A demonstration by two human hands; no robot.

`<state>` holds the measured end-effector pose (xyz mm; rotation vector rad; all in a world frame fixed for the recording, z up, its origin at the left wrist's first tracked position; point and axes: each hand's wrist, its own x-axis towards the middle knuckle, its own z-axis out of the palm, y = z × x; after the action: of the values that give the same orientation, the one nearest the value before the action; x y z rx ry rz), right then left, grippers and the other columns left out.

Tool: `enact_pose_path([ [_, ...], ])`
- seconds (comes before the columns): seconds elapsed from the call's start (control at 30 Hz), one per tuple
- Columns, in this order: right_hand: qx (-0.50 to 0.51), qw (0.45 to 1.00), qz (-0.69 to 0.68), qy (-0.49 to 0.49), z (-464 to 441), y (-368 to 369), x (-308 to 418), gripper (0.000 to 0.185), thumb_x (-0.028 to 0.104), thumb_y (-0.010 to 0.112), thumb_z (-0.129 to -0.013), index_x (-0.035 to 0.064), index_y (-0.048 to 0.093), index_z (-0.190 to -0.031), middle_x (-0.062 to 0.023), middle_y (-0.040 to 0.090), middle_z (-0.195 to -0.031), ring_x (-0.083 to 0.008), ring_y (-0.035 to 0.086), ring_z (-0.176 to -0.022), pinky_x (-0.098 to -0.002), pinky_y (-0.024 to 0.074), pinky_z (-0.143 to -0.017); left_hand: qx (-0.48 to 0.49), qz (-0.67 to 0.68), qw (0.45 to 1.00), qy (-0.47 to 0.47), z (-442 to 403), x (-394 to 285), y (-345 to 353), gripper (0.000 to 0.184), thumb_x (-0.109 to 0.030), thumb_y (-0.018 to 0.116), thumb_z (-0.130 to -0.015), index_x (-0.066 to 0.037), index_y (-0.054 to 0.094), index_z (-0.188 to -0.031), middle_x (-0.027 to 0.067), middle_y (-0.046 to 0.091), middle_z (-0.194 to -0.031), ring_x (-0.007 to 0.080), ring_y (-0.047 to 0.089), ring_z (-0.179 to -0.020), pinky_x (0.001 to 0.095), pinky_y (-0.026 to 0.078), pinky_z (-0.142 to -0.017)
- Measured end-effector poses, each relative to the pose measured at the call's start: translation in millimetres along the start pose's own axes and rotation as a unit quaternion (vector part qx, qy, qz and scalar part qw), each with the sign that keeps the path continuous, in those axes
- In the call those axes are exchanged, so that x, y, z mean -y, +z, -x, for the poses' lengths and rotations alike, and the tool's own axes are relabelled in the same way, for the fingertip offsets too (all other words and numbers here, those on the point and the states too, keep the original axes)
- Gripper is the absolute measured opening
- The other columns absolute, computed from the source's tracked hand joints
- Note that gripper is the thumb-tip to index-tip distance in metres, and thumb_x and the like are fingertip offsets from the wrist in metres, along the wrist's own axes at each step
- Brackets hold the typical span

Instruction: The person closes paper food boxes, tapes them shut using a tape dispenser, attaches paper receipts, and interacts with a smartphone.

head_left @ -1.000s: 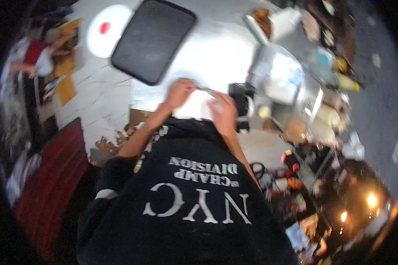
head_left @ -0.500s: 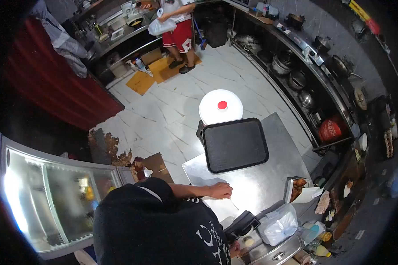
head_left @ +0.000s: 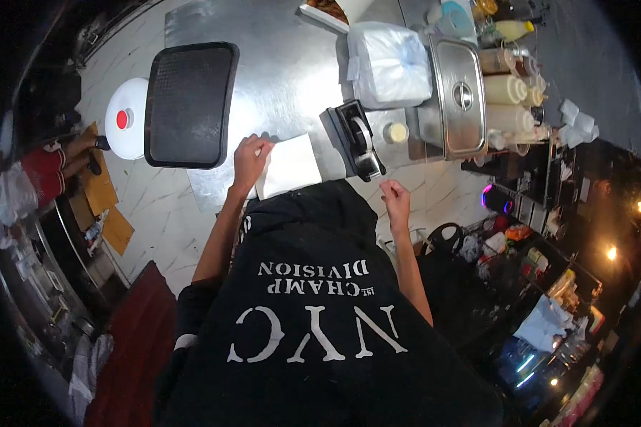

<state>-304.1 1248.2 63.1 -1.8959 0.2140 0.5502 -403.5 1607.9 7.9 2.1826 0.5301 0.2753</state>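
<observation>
A flat white box (head_left: 292,164) lies at the near edge of the steel table. My left hand (head_left: 249,162) is at its left side, fingers curled against the box edge. To the right of the box stands a black tape dispenser (head_left: 354,139) with a roll in it. My right hand (head_left: 396,198) is just off the dispenser's near end, thumb and fingers pinched together. A small pale bit between dispenser and fingertips looks like the end of the tape. A small round tub (head_left: 396,132) with a pale top sits beside the dispenser.
A black tray (head_left: 192,107) overlaps a white round lid with a red knob (head_left: 123,119). A white plastic bag (head_left: 388,65), a lidded steel pan (head_left: 461,96) and several sauce bottles (head_left: 506,90) line the right. A person in red shorts (head_left: 41,174) stands far left.
My view has swung round, so the table appears turned. The right hand, barely visible low by the dispenser before, now shows clearly at its end. The left hand stays at the white box.
</observation>
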Motion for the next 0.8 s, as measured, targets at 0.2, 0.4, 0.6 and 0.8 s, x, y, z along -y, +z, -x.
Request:
enact_pose_path([
  [0.2,-0.026,0.999,-0.021,0.033,-6.3,13.6,-13.5,0.026,0.022,0.070,-0.090,0.0014,0.064,-0.074,0.0073,0.051,-0.069,-0.0032,0.041,-0.066,-0.0210,0.0332,-0.061,0.028,-0.025,0.999,0.006,-1.8,-4.5,-3.2,0.014,-0.014,0.067,-0.086,0.000,0.067,-0.085,0.0112,0.060,-0.078,0.0260,0.059,-0.078,0.0345,0.047,-0.071],
  [0.4,-0.016,0.997,-0.038,0.059,-10.5,18.5,-22.4,0.027,0.034,0.069,-0.090,0.0103,0.067,-0.077,0.0094,0.050,-0.070,-0.0030,0.041,-0.064,-0.0226,0.0338,-0.058,0.018,-0.019,1.000,-0.008,-2.5,-10.6,-3.5,0.014,-0.014,0.066,-0.086,0.000,0.066,-0.083,0.0109,0.060,-0.077,0.0257,0.060,-0.077,0.0349,0.047,-0.070],
  [0.6,0.073,0.971,-0.188,0.129,-9.3,9.7,-34.8,0.020,0.031,0.065,-0.093,0.0122,0.065,-0.088,0.0057,0.061,-0.086,-0.0062,0.055,-0.087,-0.0300,0.0441,-0.073,0.021,-0.026,0.999,-0.015,-2.4,-7.9,-1.1,0.014,-0.015,0.066,-0.086,0.000,0.066,-0.083,0.0106,0.059,-0.076,0.0267,0.060,-0.077,0.0355,0.047,-0.070],
  [0.8,0.152,0.944,-0.257,0.144,-19.1,16.5,-62.4,0.020,0.029,0.063,-0.094,0.0107,0.066,-0.102,0.0008,0.065,-0.098,-0.0096,0.057,-0.096,-0.0292,0.0464,-0.078,0.024,-0.001,1.000,0.001,-3.6,-4.9,-2.2,0.013,-0.013,0.067,-0.085,0.000,0.067,-0.086,0.0118,0.060,-0.077,0.0259,0.060,-0.076,0.0338,0.047,-0.070],
])
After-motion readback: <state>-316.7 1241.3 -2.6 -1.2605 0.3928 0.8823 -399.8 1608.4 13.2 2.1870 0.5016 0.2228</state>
